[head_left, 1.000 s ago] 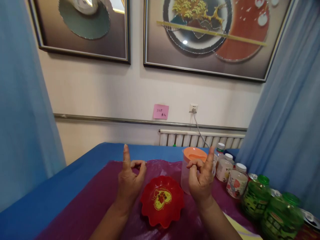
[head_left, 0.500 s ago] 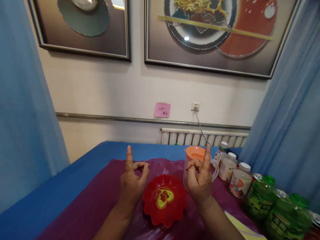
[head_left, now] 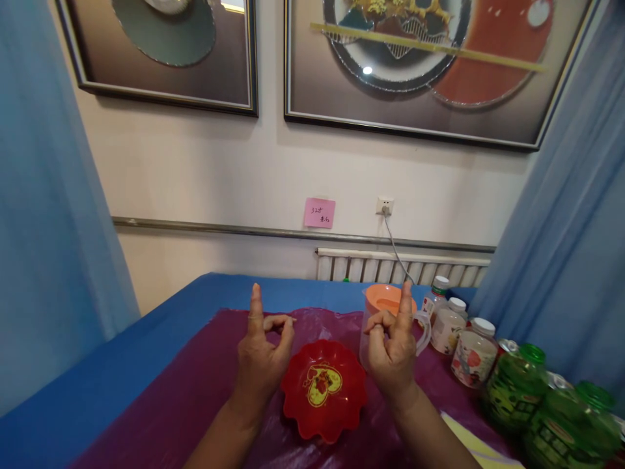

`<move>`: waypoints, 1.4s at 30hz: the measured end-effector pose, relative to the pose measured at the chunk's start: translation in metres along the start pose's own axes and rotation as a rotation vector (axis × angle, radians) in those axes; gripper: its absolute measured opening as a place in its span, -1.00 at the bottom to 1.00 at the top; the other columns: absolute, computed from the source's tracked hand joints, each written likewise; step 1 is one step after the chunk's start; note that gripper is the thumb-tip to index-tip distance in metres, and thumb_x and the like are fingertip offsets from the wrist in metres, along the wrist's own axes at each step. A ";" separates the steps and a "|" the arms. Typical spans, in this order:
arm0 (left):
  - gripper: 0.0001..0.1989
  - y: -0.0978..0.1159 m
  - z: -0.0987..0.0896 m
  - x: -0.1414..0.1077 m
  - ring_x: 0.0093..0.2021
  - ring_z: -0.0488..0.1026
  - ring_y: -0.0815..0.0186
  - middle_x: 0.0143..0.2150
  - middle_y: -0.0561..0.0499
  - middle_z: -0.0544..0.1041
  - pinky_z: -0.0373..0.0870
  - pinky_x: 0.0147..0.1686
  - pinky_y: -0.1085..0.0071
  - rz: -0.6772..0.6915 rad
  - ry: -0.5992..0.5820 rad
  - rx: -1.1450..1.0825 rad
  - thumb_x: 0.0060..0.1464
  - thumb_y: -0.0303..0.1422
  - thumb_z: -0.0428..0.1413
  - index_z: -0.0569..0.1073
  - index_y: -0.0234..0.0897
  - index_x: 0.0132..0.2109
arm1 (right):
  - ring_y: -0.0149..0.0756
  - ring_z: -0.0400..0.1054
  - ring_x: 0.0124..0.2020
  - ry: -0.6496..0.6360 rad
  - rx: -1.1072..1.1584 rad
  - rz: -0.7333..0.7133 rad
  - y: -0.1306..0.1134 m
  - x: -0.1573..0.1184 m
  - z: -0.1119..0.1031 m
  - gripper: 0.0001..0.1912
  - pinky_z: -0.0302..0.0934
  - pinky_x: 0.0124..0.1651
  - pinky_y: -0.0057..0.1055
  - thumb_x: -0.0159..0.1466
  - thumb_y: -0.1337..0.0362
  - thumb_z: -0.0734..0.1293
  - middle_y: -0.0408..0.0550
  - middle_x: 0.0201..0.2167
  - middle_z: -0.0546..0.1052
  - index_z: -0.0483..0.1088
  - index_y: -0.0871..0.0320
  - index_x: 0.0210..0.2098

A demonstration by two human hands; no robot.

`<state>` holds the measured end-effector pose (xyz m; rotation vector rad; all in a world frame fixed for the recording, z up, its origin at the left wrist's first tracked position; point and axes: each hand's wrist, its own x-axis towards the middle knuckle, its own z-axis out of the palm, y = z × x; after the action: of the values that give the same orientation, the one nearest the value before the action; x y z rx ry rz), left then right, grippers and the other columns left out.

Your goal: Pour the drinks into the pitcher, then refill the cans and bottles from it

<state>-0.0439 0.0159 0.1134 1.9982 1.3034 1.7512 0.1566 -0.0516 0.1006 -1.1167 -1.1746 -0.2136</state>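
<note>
My left hand [head_left: 261,355] is raised at the left of a red scalloped bowl [head_left: 323,417], its index finger pointing up and the other fingers curled towards the thumb. At the bowl's right, my right hand [head_left: 394,355] has the same pose, index finger up and the rest bent in. Nothing shows in either hand. Behind my right hand stands a clear jug with an orange lid [head_left: 383,298], partly hidden by it. The bowl has a yellow heart print and rests on a purple plastic sheet [head_left: 195,391].
Several jars and bottles line the right side, among them a white-capped jar [head_left: 473,355] and a green jar [head_left: 517,384]. Yellow paper [head_left: 471,443] lies near them. A blue cloth [head_left: 185,306] covers the table below the wall. Blue curtains [head_left: 63,195] hang at both sides.
The view has shifted slightly, so the table items appear a little further right and the wall pictures a little higher. Both hands keep their pose.
</note>
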 end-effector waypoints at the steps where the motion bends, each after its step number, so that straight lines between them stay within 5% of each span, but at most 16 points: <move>1: -0.11 0.001 0.000 0.000 -0.39 0.60 0.31 -0.35 0.13 0.66 0.53 -0.23 0.37 0.001 -0.002 -0.003 0.18 -0.22 0.13 -0.11 -0.16 0.52 | -0.35 0.36 -0.49 -0.004 0.010 -0.002 0.001 0.000 0.000 -0.14 0.33 -0.27 -0.37 0.31 0.44 0.14 -0.27 -0.50 0.41 -0.29 0.18 0.52; 7: -0.12 0.007 -0.003 0.000 -0.28 0.63 0.27 -0.31 0.09 0.66 0.53 -0.13 0.32 -0.030 -0.042 -0.001 0.19 -0.22 0.13 -0.11 -0.21 0.52 | -0.34 0.45 -0.40 -0.145 0.089 0.026 -0.017 -0.015 0.004 -0.27 0.37 -0.27 -0.39 0.33 0.44 0.15 -0.16 -0.39 0.52 -0.05 0.14 0.47; 13: -0.08 0.005 -0.001 0.004 -0.22 0.61 0.28 -0.15 -0.03 0.68 0.51 -0.08 0.30 -0.064 -0.021 -0.143 0.17 -0.27 0.16 -0.14 -0.23 0.53 | -0.16 0.48 0.05 -0.749 0.096 -0.037 -0.060 -0.084 0.019 -0.45 0.37 0.15 -0.19 0.28 0.37 0.24 0.08 0.09 0.55 0.31 0.13 0.27; 18: 0.00 -0.007 -0.001 0.011 -0.14 0.62 0.31 0.03 -0.16 0.66 0.51 -0.08 0.34 -0.368 -0.076 -0.445 0.11 -0.35 0.22 -0.16 -0.18 0.53 | 0.03 0.36 0.19 -1.233 -0.123 -0.205 -0.061 -0.156 0.032 -0.40 0.36 0.17 -0.10 0.24 0.10 0.38 0.17 0.26 0.42 0.37 0.22 0.21; 24: -0.07 -0.031 -0.014 0.010 -0.07 0.66 0.30 0.11 -0.25 0.62 0.52 -0.13 0.46 -0.708 -0.064 -0.588 0.10 -0.39 0.24 -0.05 -0.23 0.50 | 0.06 0.33 0.18 -1.301 -0.323 -0.377 -0.056 -0.193 0.033 -0.49 0.40 0.04 0.09 0.32 0.06 0.31 0.19 0.24 0.43 0.39 0.21 0.16; 30: -0.18 -0.058 -0.031 0.000 0.09 0.61 0.22 0.22 -0.30 0.54 0.54 -0.20 0.47 -0.726 -0.153 -0.395 0.21 -0.24 0.16 -0.02 -0.25 0.48 | 0.09 0.34 0.19 -1.323 -0.343 -0.345 -0.063 -0.184 0.026 -0.52 0.40 0.04 0.17 0.37 0.15 0.29 0.23 0.24 0.44 0.37 0.24 0.21; 33: -0.24 -0.073 -0.048 -0.007 0.25 0.49 0.12 0.31 -0.32 0.45 0.51 0.04 0.29 -0.712 -0.220 -0.241 0.16 -0.30 0.17 0.11 -0.32 0.44 | 0.17 0.27 0.27 -1.355 -0.303 -0.276 -0.070 -0.173 0.014 -0.41 0.34 0.11 0.25 0.40 0.04 0.27 0.27 0.31 0.35 0.26 0.21 0.31; 35: -0.25 -0.088 -0.064 -0.013 0.38 0.32 -0.02 0.38 -0.36 0.35 0.29 0.29 0.09 -0.697 -0.250 -0.123 0.05 -0.35 0.22 0.26 -0.41 0.37 | 0.23 0.19 0.34 -1.376 -0.200 -0.299 -0.074 -0.168 0.005 -0.26 0.27 0.18 0.27 0.37 -0.09 0.29 0.26 0.39 0.25 0.13 0.14 0.40; 38: -0.27 -0.119 -0.091 -0.024 0.49 0.05 -0.16 0.46 -0.35 0.22 -0.12 0.44 -0.14 -0.528 -0.404 0.309 0.05 -0.24 0.20 0.34 -0.47 0.33 | 0.16 0.19 0.35 -1.446 -0.024 -0.407 -0.078 -0.170 -0.001 -0.33 0.28 0.21 0.18 0.42 -0.05 0.23 0.19 0.44 0.17 0.07 0.04 0.42; 42: -0.24 -0.167 -0.116 -0.027 0.48 0.05 -0.18 0.48 -0.29 0.19 0.06 0.35 -0.23 -0.311 -0.693 0.926 0.23 0.01 -0.08 0.26 -0.43 0.39 | -0.01 0.38 0.20 -1.544 0.125 -0.469 -0.079 -0.182 0.001 -0.54 0.33 0.18 0.04 0.50 0.09 0.13 0.07 0.39 0.28 0.18 -0.03 0.35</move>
<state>-0.2235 0.0512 0.0211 2.2553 2.1453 0.1965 0.0255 -0.1605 -0.0011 -0.7646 -2.7606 0.4798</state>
